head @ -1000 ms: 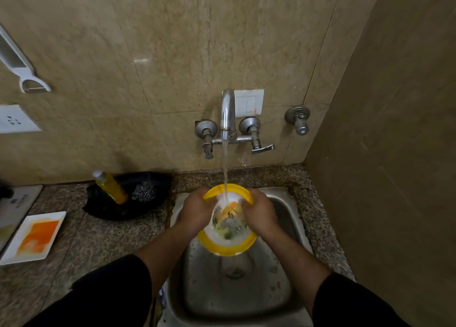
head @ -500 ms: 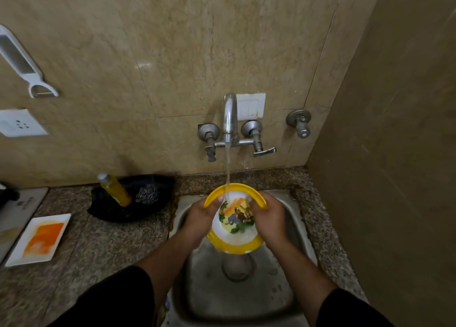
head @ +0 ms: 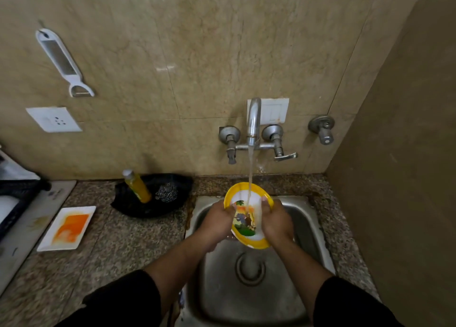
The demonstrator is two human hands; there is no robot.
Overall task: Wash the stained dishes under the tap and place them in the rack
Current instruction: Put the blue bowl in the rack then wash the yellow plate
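A round yellow-rimmed plate (head: pixel 244 193) with a picture in its white middle is tilted over the steel sink (head: pixel 249 299). Water runs from the wall tap (head: pixel 253 119) onto its upper part. My left hand (head: pixel 217 218) grips the plate's left edge and my right hand (head: pixel 277 219) grips its right edge, thumbs on the face. A white rectangular plate (head: pixel 67 228) smeared with orange stain lies on the granite counter at the left. No rack is in view.
A black tray (head: pixel 133 204) behind the sink's left corner holds a yellow soap bottle (head: pixel 137 186) and a steel scrubber (head: pixel 167 192). A peeler (head: pixel 63 60) and socket (head: pixel 53 119) are on the wall. A side wall (head: pixel 404 178) stands close on the right.
The plate has tipped more upright and turned under the stream, and both hands have closed in nearer to its centre. The camera view has shifted slightly.
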